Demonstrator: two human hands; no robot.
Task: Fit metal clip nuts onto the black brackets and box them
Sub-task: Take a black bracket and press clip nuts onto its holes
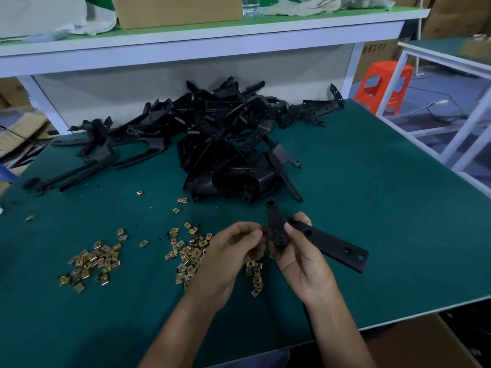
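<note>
My right hand [300, 251] grips a black bracket [332, 244] above the green table [372, 208]; its long flat arm with holes points right and a shorter arm points up. My left hand [233, 251] pinches a small brass-coloured clip nut [263, 231] against the bracket's left edge. Loose clip nuts [188, 251] lie scattered under and left of my left hand, with a second heap of nuts [91, 262] further left. A big pile of black brackets [220, 139] fills the back middle of the table.
A cardboard box [414, 341] sits below the table's front right edge. A raised shelf [212, 41] carries a carton [178, 9], a bottle and rags. An orange stool [382, 86] and a white frame stand to the right.
</note>
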